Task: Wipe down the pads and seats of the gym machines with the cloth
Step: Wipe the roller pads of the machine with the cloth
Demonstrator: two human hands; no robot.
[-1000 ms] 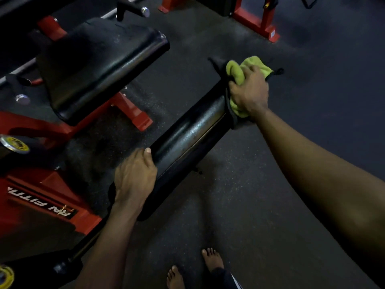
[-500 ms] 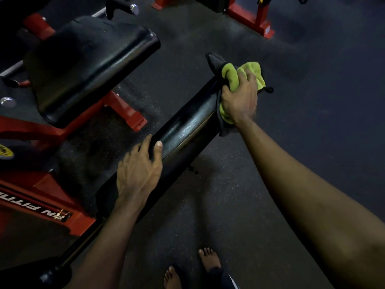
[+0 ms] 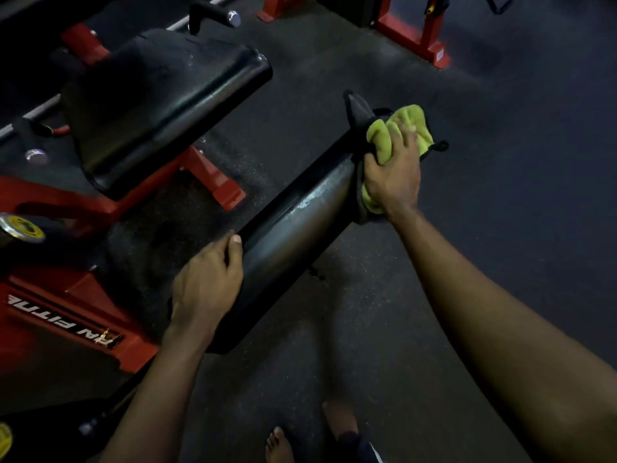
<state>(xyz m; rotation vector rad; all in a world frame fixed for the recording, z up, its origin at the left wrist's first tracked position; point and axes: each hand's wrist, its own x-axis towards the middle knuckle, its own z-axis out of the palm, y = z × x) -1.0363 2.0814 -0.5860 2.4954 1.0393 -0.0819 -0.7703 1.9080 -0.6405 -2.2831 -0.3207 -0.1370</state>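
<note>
Head view, looking down on the long black pad (image 3: pixel 293 228), which runs diagonally from lower left to upper right above the dark rubber floor (image 3: pixel 484 245). The right hand (image 3: pixel 392 175) lies on the pad's far end, its fingers curled round the bunched yellow-green cloth (image 3: pixel 412 123) and pressing it against the upholstery. A dark edge of the cloth hangs over the near side of that end. The left hand (image 3: pixel 207 282) holds the pad's near part, with the fingers hooked over the far edge and the thumb laid along the top. The pad surface between the two hands shows a dull sheen. A wider black seat pad (image 3: pixel 160 105) stands to the left of the long pad, apart from it, on a red frame (image 3: pixel 76 289) bearing white lettering. Two bare feet (image 3: pixel 280 444) stand on the floor below the pad's near end.
</note>
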